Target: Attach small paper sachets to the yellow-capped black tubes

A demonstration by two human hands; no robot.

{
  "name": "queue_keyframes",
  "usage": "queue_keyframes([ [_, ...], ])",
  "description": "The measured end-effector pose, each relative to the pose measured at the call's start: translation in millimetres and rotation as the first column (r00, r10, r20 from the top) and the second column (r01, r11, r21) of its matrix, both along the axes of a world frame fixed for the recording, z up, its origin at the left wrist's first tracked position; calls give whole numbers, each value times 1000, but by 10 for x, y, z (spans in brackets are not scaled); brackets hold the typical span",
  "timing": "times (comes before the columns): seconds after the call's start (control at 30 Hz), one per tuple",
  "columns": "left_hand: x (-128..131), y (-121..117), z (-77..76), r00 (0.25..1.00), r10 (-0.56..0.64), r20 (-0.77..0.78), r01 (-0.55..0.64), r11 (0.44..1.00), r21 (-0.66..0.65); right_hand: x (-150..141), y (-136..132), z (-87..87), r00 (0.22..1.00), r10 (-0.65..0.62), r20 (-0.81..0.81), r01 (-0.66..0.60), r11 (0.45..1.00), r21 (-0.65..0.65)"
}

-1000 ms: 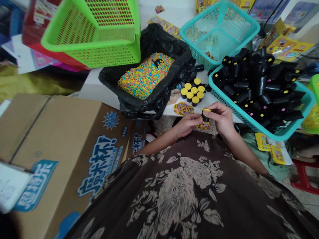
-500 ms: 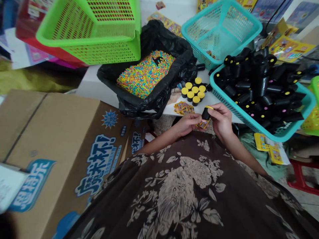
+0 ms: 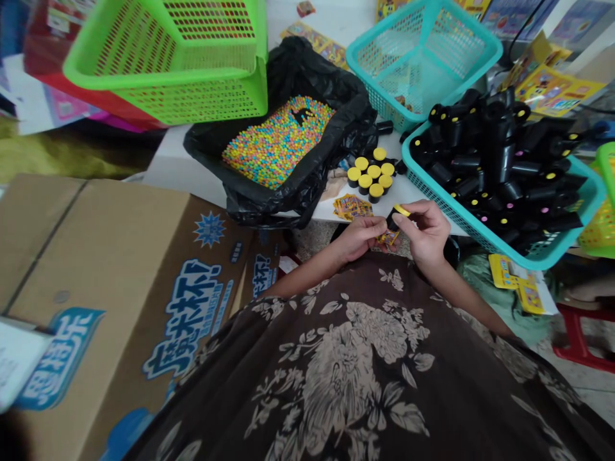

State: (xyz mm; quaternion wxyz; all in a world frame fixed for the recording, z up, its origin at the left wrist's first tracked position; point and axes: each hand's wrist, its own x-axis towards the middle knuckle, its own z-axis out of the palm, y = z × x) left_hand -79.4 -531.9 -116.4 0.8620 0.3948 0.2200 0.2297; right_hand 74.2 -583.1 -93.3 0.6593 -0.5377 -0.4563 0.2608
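The right hand (image 3: 425, 234) pinches a black tube (image 3: 394, 221) with a yellow cap, held tilted, while the left hand (image 3: 358, 238) grips a small printed packet (image 3: 388, 238) just below it. Just beyond the hands, yellow-capped tubes (image 3: 369, 180) stand clustered on the tabletop (image 3: 177, 160), between a black plastic bag (image 3: 293, 205) lining a heap of colourful beads (image 3: 276, 144) and a teal basket (image 3: 552, 259) piled with black tubes (image 3: 500, 160).

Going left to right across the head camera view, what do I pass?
Printed cardboard carton, black plastic bag of coloured beads, upright yellow-capped black tubes, teal plastic basket of black tubes
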Motion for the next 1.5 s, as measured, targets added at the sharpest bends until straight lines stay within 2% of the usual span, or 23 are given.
queue_keyframes([
  [0.2, 9, -12, -13, 1000, -1, 12, 2, 999, -38, 19, 1, -24, 999, 51, -14, -51, 998, -29],
  [0.4, 18, -34, 65, 998, 56, 20, -56, 998, 6, 66, -52, 28, 964, 0, 265, -25, 996, 89],
  [0.57, 13, -4, 4, 1000, -16, 17, 17, 999, -37, 44, -38, 10, 998, 20, 54, -21, 1000, 21],
  [0.7, 0, 13, -29, 998, -48, 42, 50, 998, -46, 36, -18, -21, 999, -5, 33, 5, 1000, 3],
  [0.9, -13, 1, 0, 999, 5, 42, -2, 997, -71, 82, 38, -76, 994, 54, -99, -60, 996, -65],
  [1.17, 7, -8, 52, 998, 47, 51, -43, 996, -76, 118, 43, -91, 990, 89, -105, -93, 995, -31],
  [1.33, 5, -17, 89, 996, 77, 38, -73, 993, -93, 76, 36, -84, 999, 10, -44, -11, 1000, -24],
  [1.5, -2, -26, 69, 984, 172, -43, -173, 985, -19, 128, 41, -52, 997, -12, -71, 10, 999, -34],
])
